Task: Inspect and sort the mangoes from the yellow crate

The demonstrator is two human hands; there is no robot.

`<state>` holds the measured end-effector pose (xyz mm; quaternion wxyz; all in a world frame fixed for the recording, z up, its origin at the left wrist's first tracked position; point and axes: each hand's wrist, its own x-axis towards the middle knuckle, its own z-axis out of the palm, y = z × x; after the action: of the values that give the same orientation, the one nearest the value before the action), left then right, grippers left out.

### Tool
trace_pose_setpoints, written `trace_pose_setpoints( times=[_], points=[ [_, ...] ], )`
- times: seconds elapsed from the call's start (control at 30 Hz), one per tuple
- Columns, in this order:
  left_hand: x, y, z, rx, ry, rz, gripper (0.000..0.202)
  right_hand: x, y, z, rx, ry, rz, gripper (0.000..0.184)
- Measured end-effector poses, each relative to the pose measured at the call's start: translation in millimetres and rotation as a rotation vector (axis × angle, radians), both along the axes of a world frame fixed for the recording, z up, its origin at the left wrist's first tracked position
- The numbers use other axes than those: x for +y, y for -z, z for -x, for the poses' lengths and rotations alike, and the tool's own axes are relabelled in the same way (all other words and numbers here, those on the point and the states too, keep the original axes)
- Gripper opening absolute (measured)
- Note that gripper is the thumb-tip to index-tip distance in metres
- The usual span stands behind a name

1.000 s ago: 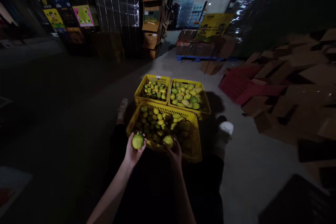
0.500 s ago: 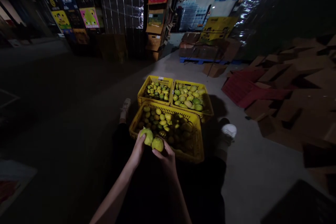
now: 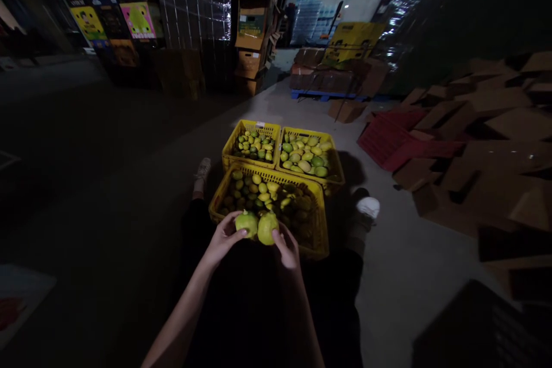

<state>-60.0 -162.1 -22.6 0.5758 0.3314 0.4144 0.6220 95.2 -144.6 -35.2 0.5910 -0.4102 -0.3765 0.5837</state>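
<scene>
I sit on the floor with my legs around a near yellow crate [image 3: 319, 224] full of green-yellow fruit. My left hand [image 3: 222, 238] is closed around one fruit [image 3: 246, 222]. My right hand [image 3: 288, 247] grips a second fruit [image 3: 267, 227]. The two fruits touch side by side above the crate's near rim. Beyond it stand two more yellow crates, the far left crate [image 3: 228, 146] and the far right crate [image 3: 334, 164], both holding fruit.
Flattened cardboard boxes [image 3: 487, 138] and red crates [image 3: 388, 138] pile up at the right. Stacked cartons [image 3: 252, 23] and a wrapped pallet [image 3: 194, 6] stand at the back. My white shoes [image 3: 368, 207] rest either side of the near crate. Dark floor lies to the left.
My hands came together from apart; the two fruits now touch over the near rim. My right hand lifted its fruit out of the crate.
</scene>
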Motion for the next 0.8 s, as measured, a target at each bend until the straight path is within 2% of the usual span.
trace_pose_setpoints(
  times=[0.17, 0.33, 0.5, 0.63, 0.8],
  points=[
    [-5.6, -4.9, 2.0, -0.092, 0.051, 0.106, 0.043, -2.0, 1.1, -1.8, 0.014, 0.011, 0.029, 0.038],
    [-6.7, -4.3, 4.8, -0.187, 0.109, 0.109, 0.031, -0.6, 4.4, 0.1, 0.081, -0.027, 0.075, 0.042],
    [-2.9, 1.2, 7.6, -0.229, 0.092, 0.199, 0.039, 4.6, 11.0, 3.5, 0.081, -0.015, 0.107, 0.049],
    [-3.1, -2.0, 6.4, -0.233, 0.095, 0.231, 0.044, 7.1, 14.7, 6.1, 0.074, -0.031, 0.116, 0.053],
    [-5.2, -5.5, -0.8, -0.224, 0.139, 0.215, 0.044, 5.1, 8.6, 8.6, -0.041, -0.07, 0.073, 0.056]
  ],
)
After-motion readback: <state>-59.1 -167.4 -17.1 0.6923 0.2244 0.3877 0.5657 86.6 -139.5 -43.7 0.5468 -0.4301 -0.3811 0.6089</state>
